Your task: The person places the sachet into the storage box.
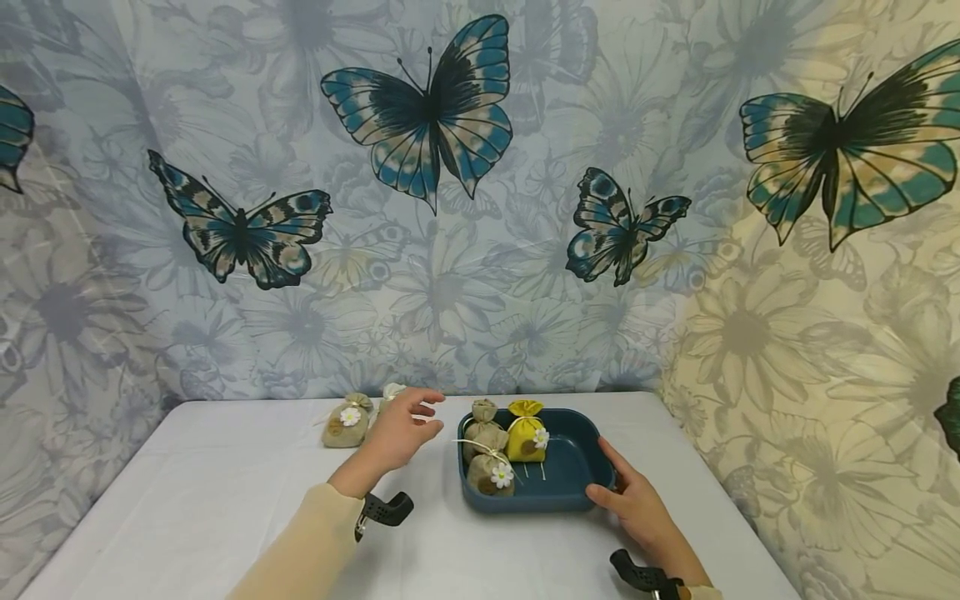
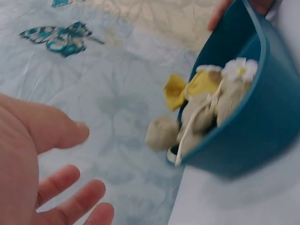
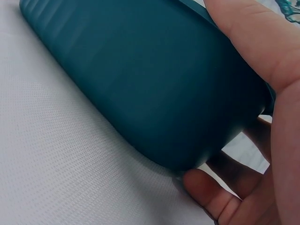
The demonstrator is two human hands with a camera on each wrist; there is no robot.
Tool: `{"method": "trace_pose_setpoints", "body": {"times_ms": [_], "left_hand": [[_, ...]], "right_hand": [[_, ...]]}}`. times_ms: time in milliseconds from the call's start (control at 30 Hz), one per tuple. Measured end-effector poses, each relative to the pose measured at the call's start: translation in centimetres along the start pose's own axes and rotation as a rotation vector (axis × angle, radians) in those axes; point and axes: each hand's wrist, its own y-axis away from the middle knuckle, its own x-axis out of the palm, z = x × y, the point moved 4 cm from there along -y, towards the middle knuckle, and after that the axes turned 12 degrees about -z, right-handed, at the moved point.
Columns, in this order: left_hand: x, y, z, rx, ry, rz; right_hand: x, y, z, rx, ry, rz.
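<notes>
My right hand (image 1: 637, 504) grips the right end of a blue rectangular tub (image 1: 573, 504), with the thumb up at the rim and the fingers about the end wall. Inside the tub's left half sit two beige drawstring sachets (image 1: 487, 471) and a yellow sachet (image 1: 525, 442), with white flowers showing on some. My left hand (image 1: 393, 437) hovers left of the tub and holds nothing; in the left wrist view its thumb and fingers are spread apart. Just behind it stands a whitish sachet (image 1: 392, 390), mostly hidden by the hand. Beside that is another beige sachet (image 1: 347, 423) with a white flower.
All this stands on a table with a white cloth (image 1: 187, 492). A butterfly-patterned curtain (image 1: 450, 317) hangs along the table's back edge. Black camera mounts (image 1: 386, 508) are strapped to both wrists.
</notes>
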Motion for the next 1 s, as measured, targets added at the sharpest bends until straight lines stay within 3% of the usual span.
{"method": "trace_pose_setpoints", "body": {"times_ms": [100,333,400,567,767,1000], "left_hand": [[-1.8,0.4,0.7,-0.03,0.049,-0.009],[-5.3,1.2,2.7,-0.145,0.288,0.011],[-6.0,1.4,3.3,-0.15,0.291,0.006],[-7.2,1.8,5.0,-0.161,0.2,-0.031],[-7.5,2.3,6.9,-0.222,0.168,-0.033],[-7.5,2.9,8.2,-0.227,0.172,-0.022]], "right_hand": [[0.0,0.0,0.1,0.0,0.004,0.003],[-0.1,0.0,0.2,0.028,0.014,0.002],[-0.1,0.0,0.2,0.032,0.007,0.005],[-0.1,0.1,0.2,0.033,0.0,0.01],[-0.1,0.1,0.2,0.019,0.001,0.006],[0.0,0.2,0.3,0.03,-0.008,0.009]]}}
